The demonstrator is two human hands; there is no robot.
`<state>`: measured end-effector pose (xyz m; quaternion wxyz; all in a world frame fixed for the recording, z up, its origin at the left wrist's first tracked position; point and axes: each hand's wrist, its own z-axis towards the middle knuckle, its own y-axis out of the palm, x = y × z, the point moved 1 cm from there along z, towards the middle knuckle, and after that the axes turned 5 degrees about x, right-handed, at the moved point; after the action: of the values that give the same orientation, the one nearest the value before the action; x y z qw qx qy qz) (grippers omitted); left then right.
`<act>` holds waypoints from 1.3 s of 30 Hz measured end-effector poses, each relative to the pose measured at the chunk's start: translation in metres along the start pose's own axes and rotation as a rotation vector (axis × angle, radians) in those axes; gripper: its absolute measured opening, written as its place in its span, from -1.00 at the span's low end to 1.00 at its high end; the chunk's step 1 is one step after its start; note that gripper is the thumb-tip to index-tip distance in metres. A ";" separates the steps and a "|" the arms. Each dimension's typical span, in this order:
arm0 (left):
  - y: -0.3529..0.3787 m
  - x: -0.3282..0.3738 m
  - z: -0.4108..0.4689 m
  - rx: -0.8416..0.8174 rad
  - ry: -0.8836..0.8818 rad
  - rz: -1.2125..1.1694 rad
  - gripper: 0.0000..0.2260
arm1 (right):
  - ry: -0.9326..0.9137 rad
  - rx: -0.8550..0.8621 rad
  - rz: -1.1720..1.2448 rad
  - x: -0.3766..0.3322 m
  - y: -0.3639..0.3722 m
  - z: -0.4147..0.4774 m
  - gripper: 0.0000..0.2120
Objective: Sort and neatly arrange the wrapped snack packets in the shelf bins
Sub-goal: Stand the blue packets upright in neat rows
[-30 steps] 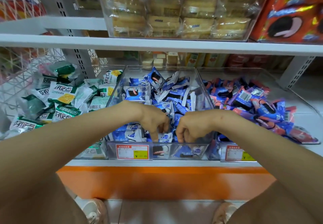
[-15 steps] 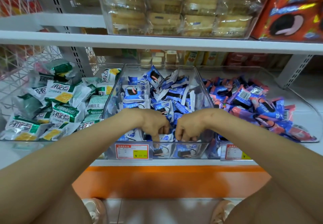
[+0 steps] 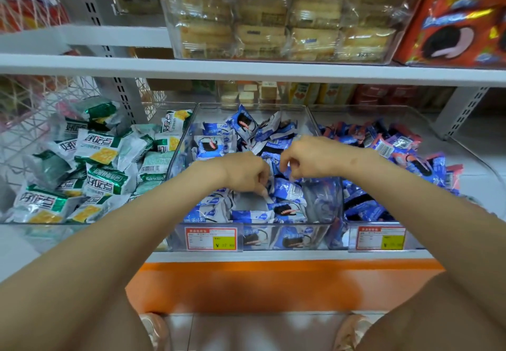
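Observation:
The middle clear bin point(image 3: 323, 208) holds a loose heap of blue-and-white snack packets point(image 3: 246, 126). Both my hands are inside it, near the middle. My left hand point(image 3: 246, 172) has its fingers curled downward and pinches the white edge of a blue packet point(image 3: 289, 190). My right hand point(image 3: 304, 156) is just to its right, fingers curled round blue packets underneath it. A bare patch of the bin floor point(image 3: 247, 203) shows in front of my left hand. More blue packets point(image 3: 284, 209) lie flat along the front wall.
The left bin holds green-and-white packets point(image 3: 95, 148); the right bin holds blue-and-pink packets point(image 3: 397, 153). Price tags point(image 3: 210, 238) hang on the bin fronts. A white shelf board point(image 3: 246, 70) runs close overhead, carrying a clear box of cakes point(image 3: 273, 22) and a red carton point(image 3: 460, 17).
Both hands have moved from the bin's front edge toward its middle and slightly apart. A bare gap has opened in the packets at the front.

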<state>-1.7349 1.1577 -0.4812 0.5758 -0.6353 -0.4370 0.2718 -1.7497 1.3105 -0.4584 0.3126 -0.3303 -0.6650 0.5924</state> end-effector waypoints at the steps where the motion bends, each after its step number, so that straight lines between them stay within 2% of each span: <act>1: -0.002 -0.002 -0.001 0.057 -0.008 0.010 -0.76 | -0.003 -0.053 -0.087 -0.002 0.007 0.003 -0.72; 6: -0.008 -0.015 -0.004 0.241 -0.030 0.009 -0.82 | 0.045 -0.201 -0.320 -0.011 0.026 0.021 -0.58; 10: -0.007 -0.021 -0.004 0.323 -0.039 0.036 -0.83 | 0.093 -0.166 -0.420 -0.025 0.032 0.028 -0.50; 12: -0.006 -0.024 -0.004 0.352 -0.046 0.026 -0.84 | 0.088 -0.115 -0.458 -0.029 0.036 0.029 -0.57; 14: -0.005 -0.026 -0.006 0.381 -0.046 0.007 -0.85 | 0.097 -0.050 -0.413 -0.027 0.033 0.029 -0.68; 18: -0.004 -0.028 -0.008 0.391 -0.030 -0.077 -0.88 | 0.145 0.067 -0.226 -0.015 0.010 0.022 -0.64; 24: 0.004 -0.012 0.001 0.224 0.017 -0.225 -0.85 | 0.266 0.211 0.107 0.011 -0.026 -0.009 -0.72; 29: 0.025 0.007 0.026 -0.102 0.032 -0.160 -0.67 | 0.315 0.315 0.495 0.033 -0.024 -0.039 -0.68; 32: 0.036 0.013 0.039 -0.164 0.011 -0.127 -0.61 | 0.337 0.339 0.698 0.041 -0.018 -0.049 -0.69; 37: 0.046 0.020 0.048 -0.305 -0.035 -0.047 -0.57 | 0.333 0.335 0.774 0.043 -0.016 -0.052 -0.75; 39: 0.046 0.021 0.050 -0.295 -0.019 -0.091 -0.60 | 0.336 0.333 0.791 0.042 -0.017 -0.054 -0.75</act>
<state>-1.7562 1.2031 -0.5323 0.4837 -0.6898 -0.5061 0.1844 -1.7321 1.3742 -0.4352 0.2145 -0.5954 -0.3237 0.7033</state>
